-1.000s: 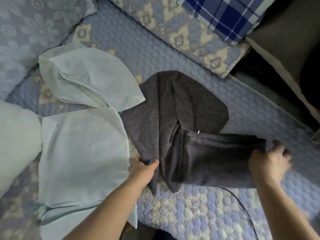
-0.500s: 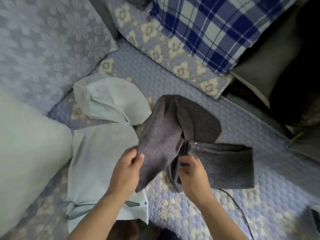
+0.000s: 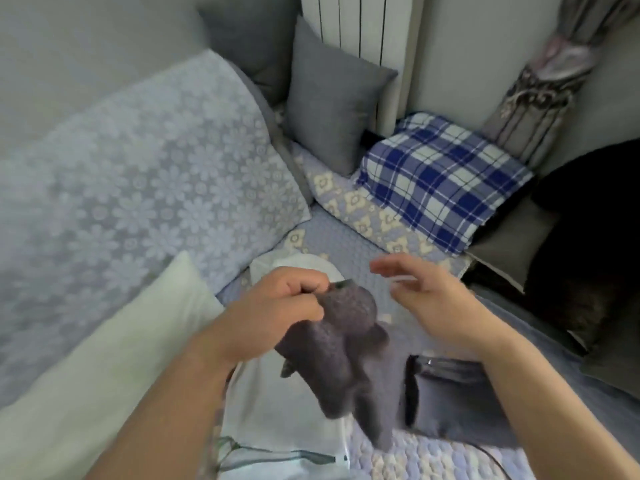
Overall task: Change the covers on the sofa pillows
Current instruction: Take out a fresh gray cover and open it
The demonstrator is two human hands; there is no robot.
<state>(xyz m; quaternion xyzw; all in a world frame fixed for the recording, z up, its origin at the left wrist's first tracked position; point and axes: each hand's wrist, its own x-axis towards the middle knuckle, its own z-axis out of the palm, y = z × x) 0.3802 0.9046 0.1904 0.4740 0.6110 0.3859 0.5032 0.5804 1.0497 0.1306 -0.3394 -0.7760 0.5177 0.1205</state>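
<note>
Left hand point(image 3: 277, 306) grips grey cover point(image 3: 343, 355)

My left hand point(image 3: 277, 306) is curled, thumb and fingers pinched together on what it holds, forearm reaching up from the lower left. My right hand point(image 3: 433, 296) hovers apart from it, fingers loosely spread and holding nothing, forearm entering from the lower right.
</note>
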